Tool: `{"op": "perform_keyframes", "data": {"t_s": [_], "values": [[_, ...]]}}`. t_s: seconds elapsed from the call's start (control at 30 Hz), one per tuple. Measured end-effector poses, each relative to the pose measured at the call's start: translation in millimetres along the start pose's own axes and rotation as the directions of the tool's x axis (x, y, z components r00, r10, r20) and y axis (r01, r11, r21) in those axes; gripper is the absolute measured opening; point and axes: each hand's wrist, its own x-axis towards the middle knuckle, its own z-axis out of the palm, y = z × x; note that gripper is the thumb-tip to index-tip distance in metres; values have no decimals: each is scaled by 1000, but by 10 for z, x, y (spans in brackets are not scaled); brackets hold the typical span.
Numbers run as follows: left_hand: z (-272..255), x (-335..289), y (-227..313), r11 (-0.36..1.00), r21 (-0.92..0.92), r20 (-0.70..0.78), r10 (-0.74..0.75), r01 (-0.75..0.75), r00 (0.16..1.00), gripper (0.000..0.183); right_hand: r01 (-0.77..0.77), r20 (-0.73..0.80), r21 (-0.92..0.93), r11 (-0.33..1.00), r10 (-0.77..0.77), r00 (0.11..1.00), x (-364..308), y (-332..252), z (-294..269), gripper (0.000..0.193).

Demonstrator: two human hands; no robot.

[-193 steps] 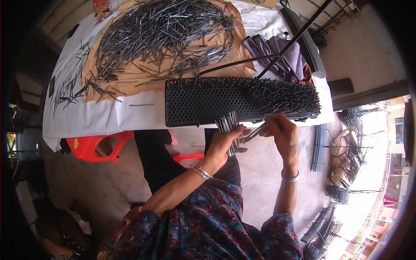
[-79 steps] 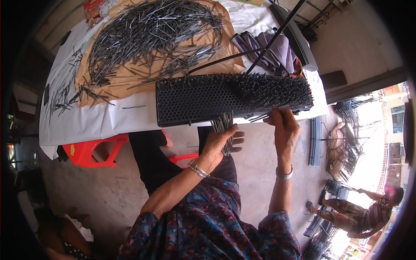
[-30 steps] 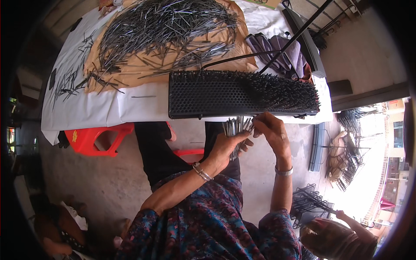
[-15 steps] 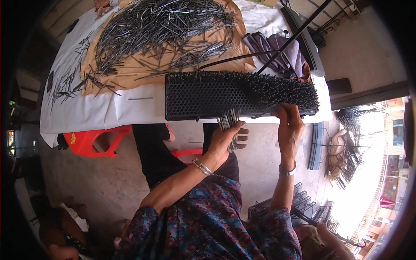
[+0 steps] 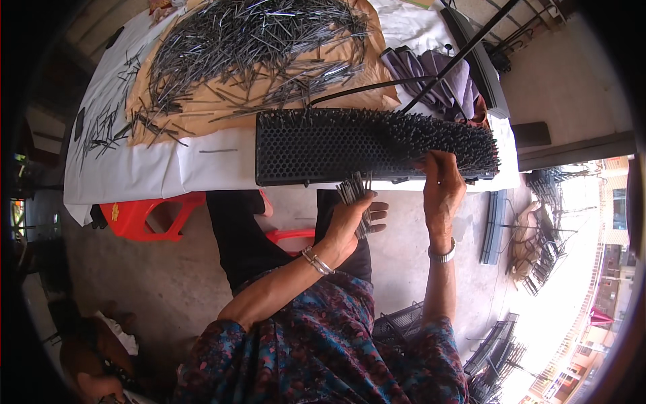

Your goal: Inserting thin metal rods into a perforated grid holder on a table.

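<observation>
A long black perforated tray (image 5: pixel 316 145) lies at the table's near edge; its right half bristles with upright metal pins (image 5: pixel 437 135). My left hand (image 5: pixel 350 219) is below the tray and grips a bundle of thin metal pins (image 5: pixel 354 195) pointing up. My right hand (image 5: pixel 441 185) reaches up to the tray's front edge at the filled part, fingertips pinched at the pins; whether it holds one I cannot tell.
Behind the tray a big heap of loose metal pins (image 5: pixel 249 47) lies on brown paper on the white-covered table (image 5: pixel 134 168). Purple cloth (image 5: pixel 431 67) and black rods (image 5: pixel 464 54) lie at the back right. A red stool (image 5: pixel 145 215) stands under the table. Black wire racks (image 5: pixel 538 256) are on the floor at right.
My right hand went from the bundle in my left hand up to the tray's filled part. The left hand with the bundle stayed under the tray.
</observation>
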Motion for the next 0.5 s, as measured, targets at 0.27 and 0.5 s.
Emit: {"op": "perform_keyframes", "data": {"t_s": [0.27, 0.5], "values": [[2, -46, 26, 996, 75, -5, -42, 42, 999, 21, -50, 43, 10, 999, 49, 998, 19, -18, 12, 7], [-46, -20, 22, 992, 126, 12, -2, 1, 1000, 21, 14, 22, -42, 999, -13, 1000, 26, -13, 51, 6]]}}
